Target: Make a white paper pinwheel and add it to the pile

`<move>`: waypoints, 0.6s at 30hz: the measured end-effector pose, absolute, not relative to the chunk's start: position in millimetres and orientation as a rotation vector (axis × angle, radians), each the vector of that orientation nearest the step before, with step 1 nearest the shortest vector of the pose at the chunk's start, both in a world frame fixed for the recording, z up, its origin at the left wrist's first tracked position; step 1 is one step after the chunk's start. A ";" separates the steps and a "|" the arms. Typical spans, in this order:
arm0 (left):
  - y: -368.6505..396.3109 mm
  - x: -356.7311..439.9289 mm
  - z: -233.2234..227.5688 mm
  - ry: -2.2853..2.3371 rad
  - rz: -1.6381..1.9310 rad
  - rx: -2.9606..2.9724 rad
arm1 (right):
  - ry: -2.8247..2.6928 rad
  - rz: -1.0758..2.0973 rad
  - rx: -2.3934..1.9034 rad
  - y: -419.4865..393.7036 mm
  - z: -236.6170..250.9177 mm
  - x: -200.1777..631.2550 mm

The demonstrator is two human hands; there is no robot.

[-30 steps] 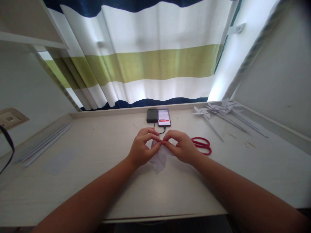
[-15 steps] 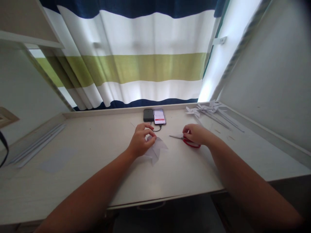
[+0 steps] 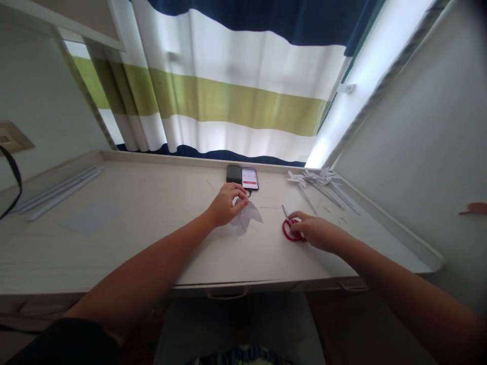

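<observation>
The left hand [image 3: 225,204] pinches the folded paper [image 3: 249,215]. The right hand [image 3: 314,230] closes on red scissors [image 3: 289,227], with bare worktop [image 3: 160,223] between them and the front edge.

I see a pale bench [image 3: 114,243] under a backlit striped curtain [image 3: 236,101], white walls [image 3: 418,142] either side.

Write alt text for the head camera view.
A person's left hand pinches folded white paper on a pale desk, while the right hand grips red-handled scissors. Behind lie a phone and paper pinwheels.
</observation>
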State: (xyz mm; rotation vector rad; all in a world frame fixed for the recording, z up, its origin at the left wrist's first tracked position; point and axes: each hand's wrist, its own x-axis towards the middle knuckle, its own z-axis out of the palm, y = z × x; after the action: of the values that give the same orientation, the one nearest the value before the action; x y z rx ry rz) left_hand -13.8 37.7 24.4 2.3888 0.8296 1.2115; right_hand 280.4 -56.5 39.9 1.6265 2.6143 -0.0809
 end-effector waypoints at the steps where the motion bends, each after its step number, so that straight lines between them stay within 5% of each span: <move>1: 37.7 -13.9 24.3 0.811 1.211 2.380 | 2.640 -0.075 1.552 -55.6 42.1 280.6; 10: 36.0 -12.5 24.9 0.778 1.157 2.295 | 2.823 -0.018 1.162 -33.4 45.9 265.8; 18: 34.2 -9.7 23.1 0.799 1.121 2.286 | 3.654 0.130 2.319 -7.1 87.8 232.4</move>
State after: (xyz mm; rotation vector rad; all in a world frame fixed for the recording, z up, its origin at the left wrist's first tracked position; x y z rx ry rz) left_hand -9.7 34.2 23.1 2.2859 0.7986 1.1211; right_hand 232.4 -7.1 87.8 2.3186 3.6538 0.1303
